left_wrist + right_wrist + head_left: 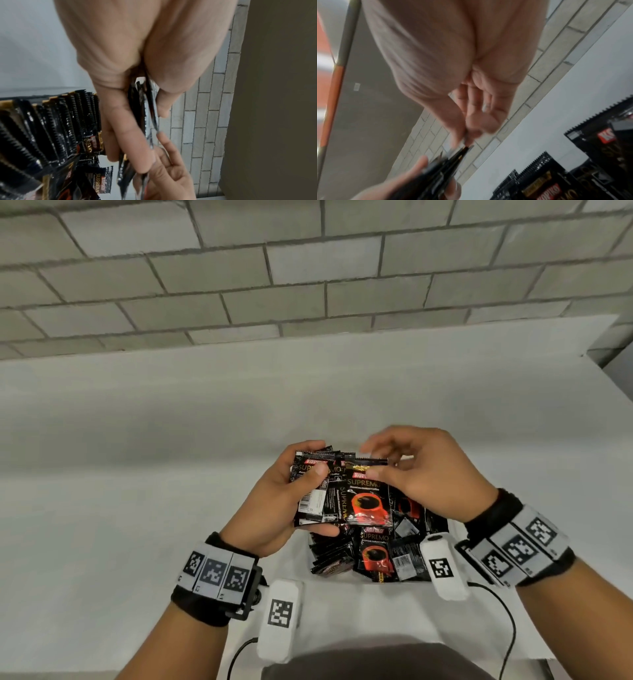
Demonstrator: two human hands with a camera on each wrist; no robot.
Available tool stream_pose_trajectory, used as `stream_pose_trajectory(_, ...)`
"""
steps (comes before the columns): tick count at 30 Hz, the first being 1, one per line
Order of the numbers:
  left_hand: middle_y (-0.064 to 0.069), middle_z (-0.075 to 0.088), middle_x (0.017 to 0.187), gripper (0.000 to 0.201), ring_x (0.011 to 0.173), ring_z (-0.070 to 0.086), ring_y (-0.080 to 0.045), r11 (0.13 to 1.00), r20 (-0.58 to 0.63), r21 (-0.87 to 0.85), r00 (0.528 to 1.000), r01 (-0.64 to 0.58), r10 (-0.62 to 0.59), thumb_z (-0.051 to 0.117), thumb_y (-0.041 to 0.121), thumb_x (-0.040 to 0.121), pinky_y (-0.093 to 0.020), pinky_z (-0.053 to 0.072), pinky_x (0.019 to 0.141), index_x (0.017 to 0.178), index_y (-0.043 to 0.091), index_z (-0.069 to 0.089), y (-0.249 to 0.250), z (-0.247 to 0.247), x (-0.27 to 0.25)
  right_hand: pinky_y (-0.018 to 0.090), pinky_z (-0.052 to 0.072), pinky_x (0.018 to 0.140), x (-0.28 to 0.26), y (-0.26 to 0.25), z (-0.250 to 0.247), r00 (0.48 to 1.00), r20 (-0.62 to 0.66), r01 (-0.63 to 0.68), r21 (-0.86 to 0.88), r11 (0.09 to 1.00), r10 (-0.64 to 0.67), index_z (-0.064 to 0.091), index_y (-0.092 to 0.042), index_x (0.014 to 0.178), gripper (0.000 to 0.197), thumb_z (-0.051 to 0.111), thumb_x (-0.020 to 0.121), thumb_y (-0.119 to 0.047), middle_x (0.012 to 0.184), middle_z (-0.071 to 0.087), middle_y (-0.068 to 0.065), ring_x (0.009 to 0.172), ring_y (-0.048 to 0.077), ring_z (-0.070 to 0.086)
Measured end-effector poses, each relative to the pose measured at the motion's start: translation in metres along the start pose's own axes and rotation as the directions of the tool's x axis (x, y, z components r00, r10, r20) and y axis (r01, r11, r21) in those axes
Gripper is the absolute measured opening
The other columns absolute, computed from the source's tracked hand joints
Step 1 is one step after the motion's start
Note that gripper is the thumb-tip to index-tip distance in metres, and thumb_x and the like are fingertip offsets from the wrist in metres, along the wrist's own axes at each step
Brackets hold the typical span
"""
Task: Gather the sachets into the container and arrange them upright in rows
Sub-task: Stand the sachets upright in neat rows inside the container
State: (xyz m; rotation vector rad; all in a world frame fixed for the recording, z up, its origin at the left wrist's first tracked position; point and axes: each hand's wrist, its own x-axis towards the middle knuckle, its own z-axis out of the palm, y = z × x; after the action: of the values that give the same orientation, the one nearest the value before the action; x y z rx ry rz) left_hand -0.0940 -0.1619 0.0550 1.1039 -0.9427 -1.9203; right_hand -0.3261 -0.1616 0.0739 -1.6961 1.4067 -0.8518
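left hand (pixel 274 505) grips sachet stack (pixel 318 491) | right hand (pixel 428 474) pinches one sachet (pixel 368 494)

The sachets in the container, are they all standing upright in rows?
No. Some sachets lie jumbled in the container, while others stand upright in a row.

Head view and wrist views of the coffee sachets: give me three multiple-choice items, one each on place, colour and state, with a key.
1. Where is the stack of black coffee sachets?
A. in the left hand
B. on the floor
C. on the wall

2. What colour is the cup printed on the front sachet?
A. green
B. red
C. blue

3. What is the right hand doing?
A. resting flat on the white table
B. hanging empty
C. pinching the front sachet's top edge

Key: A, fingers wrap the stack; B, red cup shows; C, thumb and fingertips close on it.
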Motion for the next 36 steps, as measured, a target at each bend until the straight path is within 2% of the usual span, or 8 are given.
stream_pose_trajectory(3, -0.006, 0.070, 0.127, 0.045, 0.098, 0.075, -0.034, 0.993, -0.085, 0.017, 0.990, -0.114, 0.115, 0.065, 0.017, 0.092, -0.043, 0.062, 0.054, 0.135, 0.024, 0.056, 0.000, -0.004, 0.001, 0.029, 0.059, 0.069, 0.009, 0.004, -0.011, 0.987, 0.057, -0.153, -0.016, 0.988, 0.154, 0.071, -0.028, 0.110, 0.032, 0.079, 0.085, -0.010, 0.097, 0.069, -0.002, 0.056, 0.017, 0.072)
stream_pose_trajectory(7, -0.007, 0.073, 0.121, 0.042, 0.095, 0.076, -0.034, 0.973, -0.217, 0.042, 0.949, -0.227, 0.231, 0.065, 0.011, 0.096, -0.044, 0.063, 0.057, 0.134, 0.025, 0.057, 0.003, -0.019, 0.001, 0.045, 0.062, 0.082, 0.021, 0.011, -0.027, 0.976, -0.057, -0.209, 0.039, 0.977, 0.211, 0.075, -0.017, 0.089, 0.013, 0.080, 0.084, -0.006, 0.088, 0.076, 0.005, 0.069, 0.020, 0.077)
stream_pose_trajectory(12, -0.008, 0.073, 0.117, 0.043, 0.088, 0.077, -0.032, 0.978, -0.241, 0.048, 0.948, -0.204, 0.209, 0.064, 0.007, 0.097, -0.039, 0.062, 0.055, 0.135, 0.025, 0.057, 0.003, -0.028, -0.002, 0.023, 0.058, 0.067, 0.031, 0.019, -0.013, 0.989, -0.004, -0.144, -0.192, 0.971, 0.146, 0.072, -0.022, 0.077, 0.014, 0.082, 0.080, -0.013, 0.073, 0.074, -0.005, 0.068, 0.009, 0.073)
stream_pose_trajectory(17, -0.012, 0.073, 0.117, 0.046, 0.088, 0.076, -0.033, 0.983, -0.218, 0.075, 0.959, -0.167, 0.180, 0.067, 0.011, 0.093, -0.042, 0.062, 0.058, 0.135, 0.027, 0.057, -0.002, -0.028, -0.002, 0.011, 0.049, 0.067, 0.039, 0.034, 0.001, 0.997, 0.070, -0.005, -0.378, 0.926, 0.034, 0.070, -0.023, 0.075, 0.013, 0.080, 0.081, -0.016, 0.076, 0.071, -0.014, 0.071, -0.001, 0.064)
stream_pose_trajectory(22, -0.011, 0.074, 0.113, 0.045, 0.086, 0.076, -0.034, 0.985, -0.220, 0.090, 0.961, -0.151, 0.167, 0.069, 0.013, 0.092, -0.043, 0.063, 0.059, 0.133, 0.029, 0.059, -0.005, -0.029, -0.002, 0.031, 0.045, 0.074, 0.044, 0.041, 0.011, 0.995, 0.096, 0.064, -0.547, 0.835, -0.014, 0.072, -0.021, 0.075, 0.012, 0.083, 0.078, -0.022, 0.082, 0.058, -0.011, 0.081, 0.011, 0.053)
stream_pose_trajectory(28, -0.008, 0.074, 0.113, 0.042, 0.087, 0.076, -0.033, 0.985, -0.211, 0.095, 0.964, -0.145, 0.163, 0.067, 0.014, 0.095, -0.042, 0.062, 0.059, 0.134, 0.029, 0.058, -0.004, -0.029, -0.001, 0.028, 0.050, 0.067, 0.048, 0.042, 0.015, 0.988, 0.121, -0.009, -0.580, 0.814, 0.097, 0.068, -0.024, 0.080, 0.018, 0.086, 0.076, -0.026, 0.070, 0.060, -0.015, 0.070, 0.008, 0.059)
stream_pose_trajectory(33, -0.011, 0.073, 0.115, 0.042, 0.087, 0.076, -0.032, 0.986, -0.218, 0.093, 0.963, -0.140, 0.157, 0.067, 0.015, 0.096, -0.042, 0.063, 0.060, 0.134, 0.028, 0.057, -0.003, -0.028, 0.000, 0.030, 0.047, 0.067, 0.048, 0.038, 0.012, 0.988, 0.141, 0.035, -0.615, 0.788, 0.067, 0.062, -0.032, 0.088, 0.032, 0.086, 0.071, -0.045, 0.087, 0.058, -0.012, 0.080, 0.011, 0.056)
stream_pose_trajectory(36, -0.013, 0.072, 0.117, 0.042, 0.089, 0.076, -0.033, 0.987, -0.224, 0.082, 0.962, -0.139, 0.154, 0.067, 0.015, 0.095, -0.042, 0.063, 0.060, 0.134, 0.028, 0.057, -0.002, -0.027, 0.000, 0.029, 0.047, 0.070, 0.045, 0.023, -0.001, 0.997, 0.075, 0.028, -0.496, 0.868, 0.011, 0.064, -0.032, 0.092, 0.030, 0.081, 0.076, -0.051, 0.090, 0.059, -0.012, 0.075, 0.005, 0.054)
